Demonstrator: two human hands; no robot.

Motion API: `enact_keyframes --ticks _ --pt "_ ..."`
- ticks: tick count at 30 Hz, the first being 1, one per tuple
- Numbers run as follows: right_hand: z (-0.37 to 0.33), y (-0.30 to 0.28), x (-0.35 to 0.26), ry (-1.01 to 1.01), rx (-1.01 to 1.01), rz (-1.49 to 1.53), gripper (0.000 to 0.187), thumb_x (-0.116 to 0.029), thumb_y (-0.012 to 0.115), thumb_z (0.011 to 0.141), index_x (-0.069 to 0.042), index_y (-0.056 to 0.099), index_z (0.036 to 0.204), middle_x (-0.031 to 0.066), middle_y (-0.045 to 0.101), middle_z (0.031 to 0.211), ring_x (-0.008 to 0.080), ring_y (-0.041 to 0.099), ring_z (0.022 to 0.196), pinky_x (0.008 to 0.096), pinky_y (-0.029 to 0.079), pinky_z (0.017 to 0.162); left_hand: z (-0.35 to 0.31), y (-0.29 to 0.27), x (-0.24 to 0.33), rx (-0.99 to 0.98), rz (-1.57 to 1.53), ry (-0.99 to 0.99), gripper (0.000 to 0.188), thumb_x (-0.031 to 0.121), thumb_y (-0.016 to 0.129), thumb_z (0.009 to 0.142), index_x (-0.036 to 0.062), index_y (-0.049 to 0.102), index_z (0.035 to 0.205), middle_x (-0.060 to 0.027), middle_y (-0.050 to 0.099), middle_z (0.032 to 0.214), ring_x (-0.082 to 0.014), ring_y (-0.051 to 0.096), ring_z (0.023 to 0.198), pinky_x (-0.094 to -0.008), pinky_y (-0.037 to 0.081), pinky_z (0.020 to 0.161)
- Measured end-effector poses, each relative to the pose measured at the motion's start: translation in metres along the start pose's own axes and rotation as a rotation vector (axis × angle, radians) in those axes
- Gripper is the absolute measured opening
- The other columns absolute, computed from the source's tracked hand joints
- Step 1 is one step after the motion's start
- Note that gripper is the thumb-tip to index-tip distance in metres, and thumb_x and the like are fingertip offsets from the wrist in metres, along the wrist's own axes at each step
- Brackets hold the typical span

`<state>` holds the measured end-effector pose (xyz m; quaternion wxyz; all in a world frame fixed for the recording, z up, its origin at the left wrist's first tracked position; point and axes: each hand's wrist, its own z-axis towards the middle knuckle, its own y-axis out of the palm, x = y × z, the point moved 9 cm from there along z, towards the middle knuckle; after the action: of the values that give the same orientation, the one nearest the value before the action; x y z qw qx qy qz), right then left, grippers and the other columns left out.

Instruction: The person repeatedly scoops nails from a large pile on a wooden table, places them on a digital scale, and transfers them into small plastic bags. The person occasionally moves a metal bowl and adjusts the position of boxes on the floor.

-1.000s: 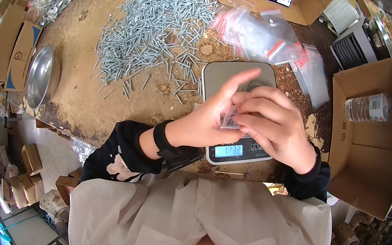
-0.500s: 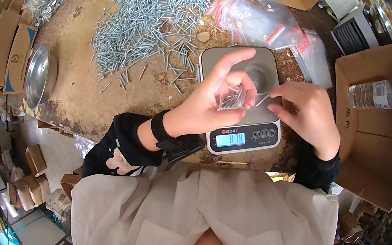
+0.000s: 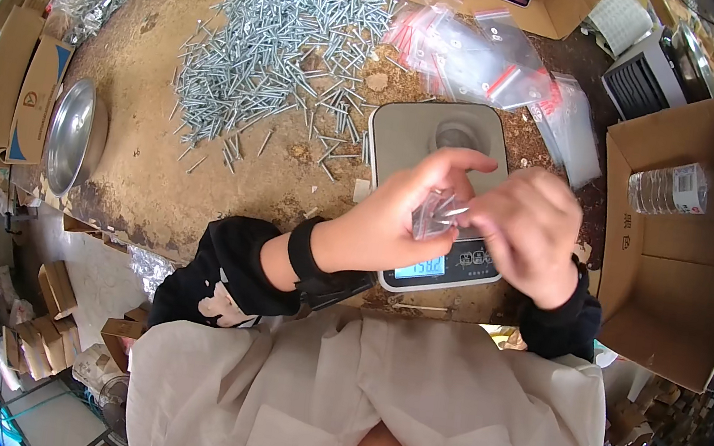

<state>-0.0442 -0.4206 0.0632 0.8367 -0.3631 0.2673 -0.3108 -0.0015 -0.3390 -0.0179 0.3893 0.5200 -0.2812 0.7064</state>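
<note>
My left hand [image 3: 427, 205] is above the near part of a kitchen scale [image 3: 395, 129], its fingers curled round a small clear plastic bag [image 3: 430, 219]. Several silvery screws [image 3: 451, 208] show at the bag's mouth, pointing toward my right hand. Blurred a little by motion, my right hand [image 3: 529, 232] meets the bag from the right with thumb and fingers pinched on screw ends. Exactly how many it grips is hidden. On the scale's grey plate is a round, shiny dish-like shape [image 3: 460, 137]. The lit display [image 3: 420, 267] shows below my left hand.
A big heap of screws [image 3: 279, 59] covers the table's far middle. Clear zip bags with red strips [image 3: 469, 53] lie beyond the scale. To the right stands an open carton [image 3: 658, 263] with a plastic bottle [image 3: 668, 189]. A metal bowl [image 3: 70, 138] sits at the left edge.
My right hand has come left and nearer to me, up against the bag. My left hand has shifted slightly right, its index finger lower. The scale's reading has changed.
</note>
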Motion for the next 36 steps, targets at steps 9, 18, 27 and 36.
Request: enact_keyframes --ticks 9,18,27,36 --pt "0.01 0.013 -0.005 0.074 -0.065 0.072 0.022 -0.019 0.075 0.07 -0.007 0.069 0.088 0.0073 0.063 0.11 0.0307 0.055 0.112 0.05 0.043 0.1 0.001 -0.005 0.003 0.118 -0.183 0.018 0.078 -0.006 0.06 0.081 0.0025 0.024 0.149 -0.01 0.057 0.112 -0.0181 0.058 0.105 -0.031 0.045 0.093" --pt "0.004 -0.007 0.001 0.014 0.012 -0.008 0.017 -0.02 0.077 0.075 -0.009 0.066 0.082 0.0067 0.068 0.096 0.0258 0.064 0.097 0.0564 0.036 0.108 -0.004 -0.016 0.021 0.296 0.028 0.141 0.053 0.0 0.065 0.085 0.004 0.047 0.135 -0.0114 0.062 0.107 -0.0184 0.062 0.1 -0.0307 0.048 0.086" --pt "-0.006 -0.009 0.033 0.28 0.102 0.111 0.048 -0.019 0.076 0.08 -0.002 0.06 0.122 0.0102 0.069 0.098 0.0294 0.066 0.093 0.0493 0.043 0.102 -0.01 -0.055 0.039 0.523 0.384 0.178 0.027 0.007 0.071 0.085 0.001 0.061 0.11 -0.0087 0.063 0.099 -0.0166 0.062 0.089 -0.0292 0.049 0.081" --pt "-0.011 -0.032 0.059 0.276 0.261 -0.121 0.034 -0.019 0.066 0.089 0.0 0.061 0.117 0.0156 0.063 0.116 0.0325 0.056 0.11 0.0399 0.041 0.098 -0.012 -0.071 0.038 0.535 0.463 0.188 0.022 0.006 0.057 0.095 0.0003 0.059 0.116 -0.0065 0.06 0.108 -0.0142 0.054 0.103 -0.0285 0.042 0.093"
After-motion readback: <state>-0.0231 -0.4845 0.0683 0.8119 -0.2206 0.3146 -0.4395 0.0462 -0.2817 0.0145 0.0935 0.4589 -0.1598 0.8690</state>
